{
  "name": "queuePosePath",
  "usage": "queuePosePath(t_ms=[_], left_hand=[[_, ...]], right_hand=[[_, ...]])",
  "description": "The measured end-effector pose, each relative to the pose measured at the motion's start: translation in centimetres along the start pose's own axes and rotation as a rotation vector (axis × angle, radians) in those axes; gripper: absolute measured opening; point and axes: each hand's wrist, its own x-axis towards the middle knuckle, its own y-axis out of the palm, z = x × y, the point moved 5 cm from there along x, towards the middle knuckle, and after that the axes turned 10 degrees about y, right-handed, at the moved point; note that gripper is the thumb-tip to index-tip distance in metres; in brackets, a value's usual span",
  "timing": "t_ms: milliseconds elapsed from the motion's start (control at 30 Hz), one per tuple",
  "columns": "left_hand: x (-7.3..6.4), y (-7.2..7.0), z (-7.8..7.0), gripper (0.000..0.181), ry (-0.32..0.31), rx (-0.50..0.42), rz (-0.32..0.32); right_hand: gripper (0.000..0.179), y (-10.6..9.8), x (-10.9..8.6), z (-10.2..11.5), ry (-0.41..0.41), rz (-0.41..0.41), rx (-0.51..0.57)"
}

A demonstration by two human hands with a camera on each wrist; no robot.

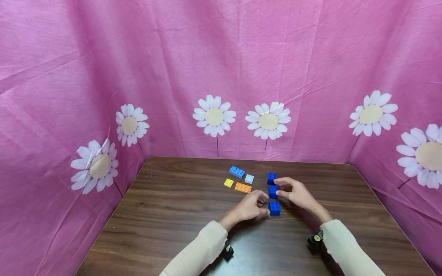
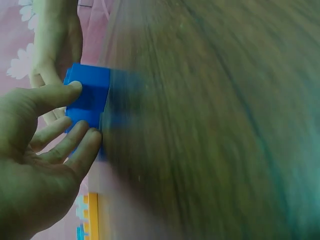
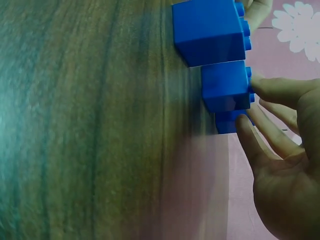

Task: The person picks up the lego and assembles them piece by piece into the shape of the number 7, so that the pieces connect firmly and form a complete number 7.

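Three dark blue toy bricks stand in a column on the table: a far brick (image 1: 271, 178), a middle brick (image 1: 273, 192) and a near brick (image 1: 274, 208). My left hand (image 1: 251, 206) is at their left side, fingers loosely bent and spread from the thumb. Its thumb tip is right at the near brick, overlapping a blue face (image 2: 92, 90) in the left wrist view. From the right comes my right hand (image 1: 296, 193), thumb by the middle brick and fingertips beside the far one. In the right wrist view its fingers (image 3: 250, 140) are parted, not closed round a brick.
Left of the column lie a light blue long brick (image 1: 237, 171), a pale blue small brick (image 1: 249, 178), a yellow brick (image 1: 228, 183) and an orange long brick (image 1: 243, 187). A pink curtain (image 1: 179, 76) with daisies surrounds the brown wooden table (image 1: 155, 214).
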Motion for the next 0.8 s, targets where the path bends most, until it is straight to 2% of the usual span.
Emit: queuePosePath(t_ms=[200,367,500,667,800], left_hand=[[0.7,1.1,-0.4,0.045,-0.02,0.021,-0.019],[1.0,1.5,-0.3,0.037,-0.005,0.042,-0.041],[0.8,1.3,0.2,0.03,-0.031,0.013,-0.042],[0.2,0.6,0.7,0.029,-0.075,-0.054,-0.03],[-0.4,0.1,1.1,0.03,-0.083,-0.101,-0.006]], right_hand=[[0.046,0.5,0.2,-0.4,0.013,0.056,0.021],[0.044,1.2,0.3,-0.4,-0.002,0.07,0.024],[0.042,1.5,0.3,-0.1,-0.01,0.064,0.022],[0.045,1.6,0.3,0.0,0.005,0.053,0.018],[0.045,1.7,0.4,0.0,0.001,0.061,0.013]])
